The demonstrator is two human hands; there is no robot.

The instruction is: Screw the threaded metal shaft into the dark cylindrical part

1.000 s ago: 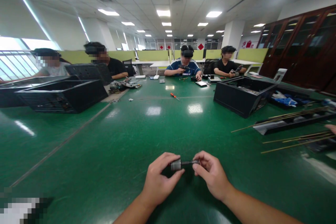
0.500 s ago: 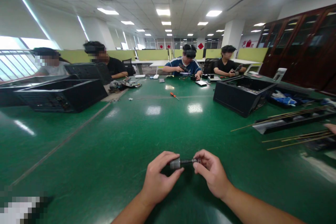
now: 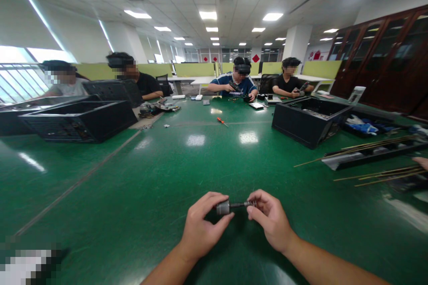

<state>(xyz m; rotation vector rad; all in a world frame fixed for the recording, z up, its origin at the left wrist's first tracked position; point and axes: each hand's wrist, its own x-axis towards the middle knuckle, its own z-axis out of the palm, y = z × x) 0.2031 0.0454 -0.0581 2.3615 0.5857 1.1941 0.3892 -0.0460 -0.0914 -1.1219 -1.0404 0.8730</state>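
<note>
Low in the middle of the head view, both hands meet on one dark metal part (image 3: 223, 207), a thick cylinder with a thin shaft (image 3: 237, 205) running out to the right. My left hand (image 3: 204, 222) is closed around the cylinder, thumb below and fingers above. The thumb and fingertips of my right hand (image 3: 270, 218) pinch the shaft's far end, where a small coil spring (image 3: 251, 203) shows. Fingers partly cover the spring. The part lies roughly level, just above the green table (image 3: 160, 187).
An orange-handled screwdriver (image 3: 220, 120) lies farther out. Black computer cases stand at left (image 3: 80, 122) and right (image 3: 306, 122). Thin brass-coloured rods (image 3: 371, 147) lie at right, near another person's hand (image 3: 421, 162). Several people sit across the table.
My right hand has shifted very slightly to the right at the shaft's end. My left hand holds the cylinder in the same place.
</note>
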